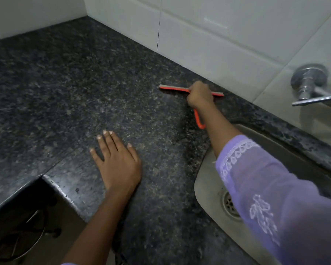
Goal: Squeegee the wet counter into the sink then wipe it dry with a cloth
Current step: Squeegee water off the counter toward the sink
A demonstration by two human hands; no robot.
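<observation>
An orange squeegee (172, 88) with a grey blade lies edge-down on the dark speckled granite counter (69, 88), close to the back wall. My right hand (199, 95) is closed around its handle, whose orange loop end sticks out below my wrist. My left hand (117, 159) rests flat on the counter near the front, fingers spread, holding nothing. The steel sink (208, 178) sits at the right, with its drain partly hidden under my purple sleeve. No cloth is in view.
White wall tiles (208, 35) run along the back of the counter. A chrome tap (310, 85) juts from the wall above the sink. The counter steps in at the front left, with a dark space holding round metal objects (23, 236) below.
</observation>
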